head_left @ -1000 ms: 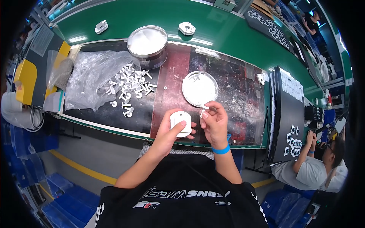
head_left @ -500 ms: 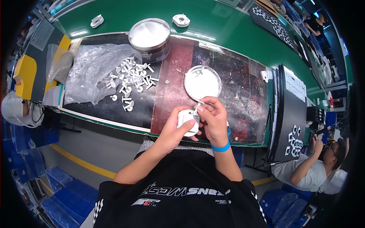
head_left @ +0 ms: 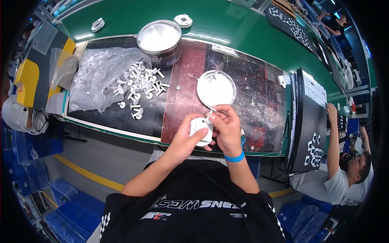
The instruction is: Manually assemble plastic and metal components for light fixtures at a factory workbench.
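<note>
My left hand (head_left: 187,139) is closed around a round white plastic housing (head_left: 201,137), the thumb lying across its face. Beside the housing's upper edge, my right hand (head_left: 225,127) pinches a thin white piece (head_left: 211,110), mostly covered by the fingers. Whether that piece touches the housing I cannot tell. Just beyond the fingertips lies a shallow round lid (head_left: 216,90) with a whitish smeared inside. To the left, several white mushroom-shaped plastic parts (head_left: 139,83) are heaped by a clear plastic bag (head_left: 97,79).
A large metal tin (head_left: 162,44) stands at the back. Beyond it, a green conveyor surface (head_left: 227,24) carries white housings (head_left: 183,21). A yellow-grey machine (head_left: 27,83) is at left. Black trays (head_left: 298,121) stand at right, near a co-worker (head_left: 338,178) reaching toward them.
The white housings on the green surface have shifted left. The co-worker at right has raised an arm toward the trays. My hands have barely moved.
</note>
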`<state>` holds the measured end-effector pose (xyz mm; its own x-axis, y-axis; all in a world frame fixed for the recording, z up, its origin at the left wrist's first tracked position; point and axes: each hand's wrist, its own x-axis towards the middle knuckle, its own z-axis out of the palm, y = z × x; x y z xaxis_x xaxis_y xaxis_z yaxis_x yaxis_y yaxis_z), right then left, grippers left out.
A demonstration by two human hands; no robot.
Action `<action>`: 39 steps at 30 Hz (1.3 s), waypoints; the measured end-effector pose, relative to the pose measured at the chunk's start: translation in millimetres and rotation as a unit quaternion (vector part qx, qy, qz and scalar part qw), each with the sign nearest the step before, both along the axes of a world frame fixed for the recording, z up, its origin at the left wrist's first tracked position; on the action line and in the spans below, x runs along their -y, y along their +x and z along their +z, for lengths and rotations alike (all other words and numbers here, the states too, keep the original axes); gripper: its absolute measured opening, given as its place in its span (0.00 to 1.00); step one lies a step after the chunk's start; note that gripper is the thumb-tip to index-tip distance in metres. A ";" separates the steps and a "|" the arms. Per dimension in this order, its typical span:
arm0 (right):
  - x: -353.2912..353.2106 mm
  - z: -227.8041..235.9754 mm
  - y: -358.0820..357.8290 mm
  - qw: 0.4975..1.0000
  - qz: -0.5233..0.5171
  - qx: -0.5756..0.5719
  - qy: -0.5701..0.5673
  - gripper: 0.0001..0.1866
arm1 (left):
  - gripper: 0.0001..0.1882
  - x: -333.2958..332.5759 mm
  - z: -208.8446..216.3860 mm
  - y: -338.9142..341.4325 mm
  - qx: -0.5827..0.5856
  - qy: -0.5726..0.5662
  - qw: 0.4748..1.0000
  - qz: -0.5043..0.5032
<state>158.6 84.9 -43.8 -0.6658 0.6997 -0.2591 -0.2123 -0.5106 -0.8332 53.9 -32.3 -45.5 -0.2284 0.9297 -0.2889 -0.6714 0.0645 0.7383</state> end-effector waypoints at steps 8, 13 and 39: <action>2.2 0.2 0.0 1.000 -0.009 0.001 0.019 0.13 | 0.21 -0.4 2.9 -2.8 0.021 -0.005 1.000 -0.012; 2.4 0.9 -1.5 1.000 -0.014 -0.008 0.013 0.13 | 0.22 -0.4 3.0 -2.5 0.013 -0.003 1.000 -0.011; 0.9 8.0 32.8 0.927 0.037 0.017 0.373 0.13 | 0.27 17.0 73.4 -156.7 -0.057 0.106 0.975 0.186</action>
